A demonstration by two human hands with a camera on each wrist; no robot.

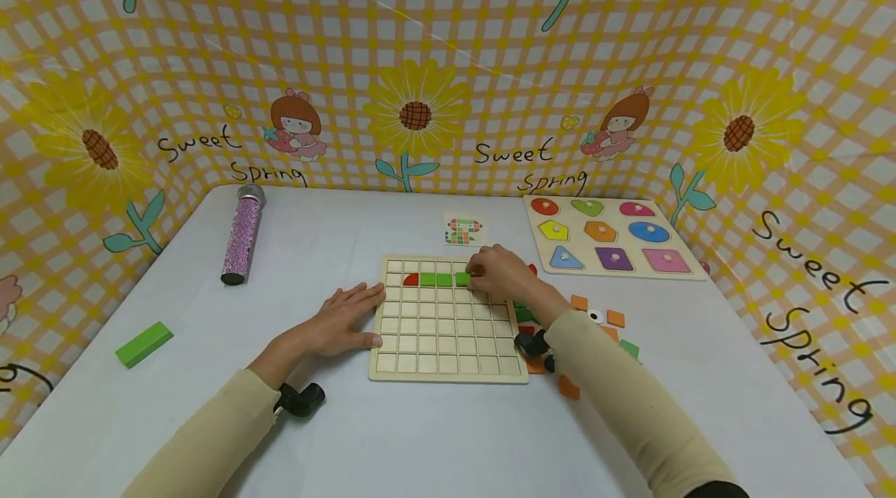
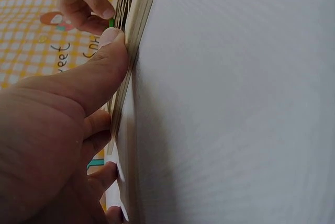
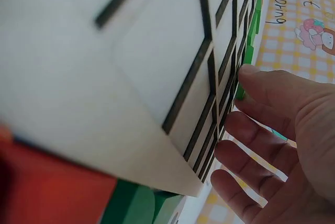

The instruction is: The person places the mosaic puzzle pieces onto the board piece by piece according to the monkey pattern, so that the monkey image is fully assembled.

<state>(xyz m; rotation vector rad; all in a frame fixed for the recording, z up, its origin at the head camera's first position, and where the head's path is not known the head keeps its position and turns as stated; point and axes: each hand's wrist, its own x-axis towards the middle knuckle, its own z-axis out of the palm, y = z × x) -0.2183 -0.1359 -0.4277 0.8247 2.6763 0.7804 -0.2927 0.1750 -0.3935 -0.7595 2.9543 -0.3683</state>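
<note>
A wooden grid board point(image 1: 437, 342) lies on the white table. In its upper part sit a red quarter-round tile point(image 1: 411, 280), two green square tiles point(image 1: 435, 280) side by side, and another green tile point(image 1: 461, 280) past a gap. My right hand point(image 1: 502, 274) is over the upper right cells. In the right wrist view its thumb and index finger pinch a green tile point(image 3: 241, 91) at the grid; the fingers partly hide it. My left hand point(image 1: 343, 320) lies flat at the board's left edge, fingers spread, fingertips and thumb touching the rim.
Loose orange, green and red tiles point(image 1: 616, 318) lie right of the board, partly beneath the right forearm. A pattern card point(image 1: 463, 229) is behind the board. A shape puzzle point(image 1: 609, 237) stands back right. At left are a glittery microphone point(image 1: 243, 237) and a green block point(image 1: 144, 344).
</note>
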